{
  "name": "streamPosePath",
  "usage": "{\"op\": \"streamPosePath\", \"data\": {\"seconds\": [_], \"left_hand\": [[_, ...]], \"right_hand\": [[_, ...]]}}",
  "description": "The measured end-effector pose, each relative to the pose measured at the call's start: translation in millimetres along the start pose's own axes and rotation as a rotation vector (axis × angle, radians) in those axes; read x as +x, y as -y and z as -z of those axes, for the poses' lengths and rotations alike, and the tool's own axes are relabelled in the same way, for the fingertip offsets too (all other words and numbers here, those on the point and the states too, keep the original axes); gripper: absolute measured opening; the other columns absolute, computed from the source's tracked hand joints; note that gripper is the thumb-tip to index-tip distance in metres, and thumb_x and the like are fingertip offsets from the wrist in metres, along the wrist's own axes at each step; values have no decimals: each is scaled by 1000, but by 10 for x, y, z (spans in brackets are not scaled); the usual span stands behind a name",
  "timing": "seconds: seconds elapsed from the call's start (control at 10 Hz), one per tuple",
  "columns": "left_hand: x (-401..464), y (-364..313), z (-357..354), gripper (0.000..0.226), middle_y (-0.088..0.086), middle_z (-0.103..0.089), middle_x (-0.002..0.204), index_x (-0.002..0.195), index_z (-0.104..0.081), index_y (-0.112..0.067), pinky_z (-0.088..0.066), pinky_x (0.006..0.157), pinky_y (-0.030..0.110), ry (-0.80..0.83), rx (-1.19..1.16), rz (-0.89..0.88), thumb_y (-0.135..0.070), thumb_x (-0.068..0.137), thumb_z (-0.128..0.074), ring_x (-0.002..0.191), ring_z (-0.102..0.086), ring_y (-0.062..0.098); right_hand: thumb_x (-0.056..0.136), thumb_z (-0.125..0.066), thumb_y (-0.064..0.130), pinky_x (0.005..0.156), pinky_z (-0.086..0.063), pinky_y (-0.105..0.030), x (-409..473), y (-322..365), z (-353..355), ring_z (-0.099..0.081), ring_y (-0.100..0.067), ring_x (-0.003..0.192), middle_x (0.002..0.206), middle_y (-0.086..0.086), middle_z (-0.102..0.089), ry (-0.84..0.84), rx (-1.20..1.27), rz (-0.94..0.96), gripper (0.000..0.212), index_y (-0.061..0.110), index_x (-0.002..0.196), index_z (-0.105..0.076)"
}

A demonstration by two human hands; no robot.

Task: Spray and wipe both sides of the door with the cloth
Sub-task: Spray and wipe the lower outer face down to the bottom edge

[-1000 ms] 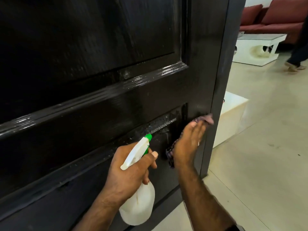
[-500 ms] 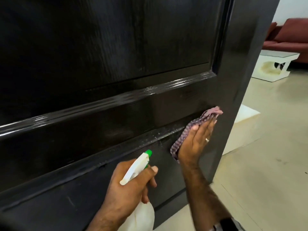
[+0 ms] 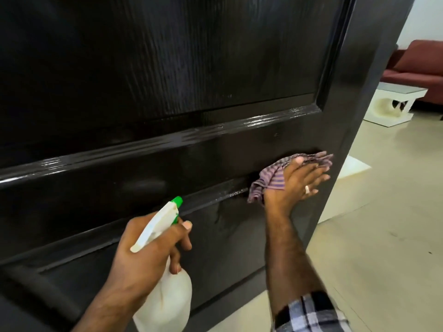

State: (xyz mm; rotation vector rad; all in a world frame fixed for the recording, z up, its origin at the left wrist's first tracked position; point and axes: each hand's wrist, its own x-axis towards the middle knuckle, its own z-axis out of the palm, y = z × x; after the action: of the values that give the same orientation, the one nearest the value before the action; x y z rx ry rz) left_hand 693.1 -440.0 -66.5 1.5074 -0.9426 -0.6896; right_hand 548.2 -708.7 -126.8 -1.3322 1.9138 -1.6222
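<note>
Dark glossy panelled wooden door ajar, pale tiled floor and red sofa beyond. Right hand flat, fingers straight, pressing purple striped cloth against lower rail. Left hand gripping white spray bottle with green nozzle.

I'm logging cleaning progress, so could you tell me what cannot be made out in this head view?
- Far side of the door: hidden by the door itself.
- Spray bottle base: cut off by the bottom edge.
- Much of the cloth: covered by the right hand.
- Bottle trigger: hidden by the left hand.
</note>
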Motion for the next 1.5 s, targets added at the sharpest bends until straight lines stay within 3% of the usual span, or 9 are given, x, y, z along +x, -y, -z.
{"op": "streamPosePath", "data": {"seconds": [0.1, 0.2, 0.6, 0.8, 1.0, 1.1, 1.2, 1.3, 1.5], "left_hand": [[-15, -9, 103, 18, 21, -71, 73, 86, -73, 0, -56, 59, 43, -1, 10, 29, -15, 94, -72, 48, -56, 34], [22, -2, 142, 20, 20, -72, 77, 101, -69, 0, -56, 60, 42, -22, 6, 36, -18, 93, -74, 48, -57, 32], [-56, -56, 229, 34, 15, -73, 75, 107, -68, -3, -61, 61, 42, -30, 2, 10, -30, 90, -81, 49, -61, 29], [35, -14, 157, 24, 14, -71, 69, 76, -74, -10, -59, 57, 44, -17, 69, -78, -24, 95, -76, 46, -59, 26], [38, -48, 110, 25, 14, -71, 67, 70, -72, -15, -56, 52, 43, -60, 58, -15, -11, 95, -73, 43, -57, 22], [-58, 23, 232, 22, 13, -72, 70, 72, -73, -16, -55, 52, 39, -85, -2, -10, -14, 94, -74, 43, -56, 21], [-141, 176, 325, 19, 13, -72, 71, 74, -73, -15, -55, 53, 37, -132, 1, -34, -15, 93, -75, 44, -56, 21], [-364, 364, 456, 12, 13, -74, 74, 87, -72, -8, -53, 55, 36, -193, -20, -50, -18, 93, -76, 46, -58, 25], [-812, 587, 735, 20, 13, -73, 71, 74, -72, -13, -54, 52, 34, -262, -1, -61, -15, 94, -74, 45, -57, 24]], "right_hand": [[112, -9, 52, 131, -6, -67, -871, 171, 144, 9, -43, 164, 175, -29, 5, 115, 177, 379, 81, -8, 166, -3], [113, -21, 52, 134, -9, -56, -1136, 123, 168, 5, -36, 166, 178, -22, 8, 179, 242, 420, 82, -7, 167, -1], [109, -24, 65, 132, -4, -63, -1065, 95, 139, 4, -48, 163, 173, -34, 6, 203, 272, 489, 96, -10, 165, -3], [113, -21, 59, 130, -4, -18, -574, 17, 0, -15, -26, 161, 171, -36, -11, 41, 312, 268, 91, -17, 162, -14], [117, -30, 38, 134, -9, -53, -1457, 101, 173, -3, -47, 163, 170, -40, 0, 313, 171, 505, 76, -22, 158, -9], [120, -23, 17, 122, -27, -39, -751, 416, -84, -35, -47, 153, 170, -18, -14, 1020, -254, 655, 51, -11, 161, -18], [112, 0, 1, 119, -27, -48, -734, 129, -349, -39, -61, 145, 163, -40, -27, 1084, -380, 384, 54, -19, 157, -22], [112, -6, 14, 129, -20, -64, -1436, -63, -179, -16, -68, 150, 154, -57, -23, 464, -364, 637, 62, -30, 147, -33], [115, -41, 27, 133, -9, -54, -1484, 143, 72, -9, -58, 158, 164, -48, -14, 20, 129, 554, 67, -24, 155, -23]]}}
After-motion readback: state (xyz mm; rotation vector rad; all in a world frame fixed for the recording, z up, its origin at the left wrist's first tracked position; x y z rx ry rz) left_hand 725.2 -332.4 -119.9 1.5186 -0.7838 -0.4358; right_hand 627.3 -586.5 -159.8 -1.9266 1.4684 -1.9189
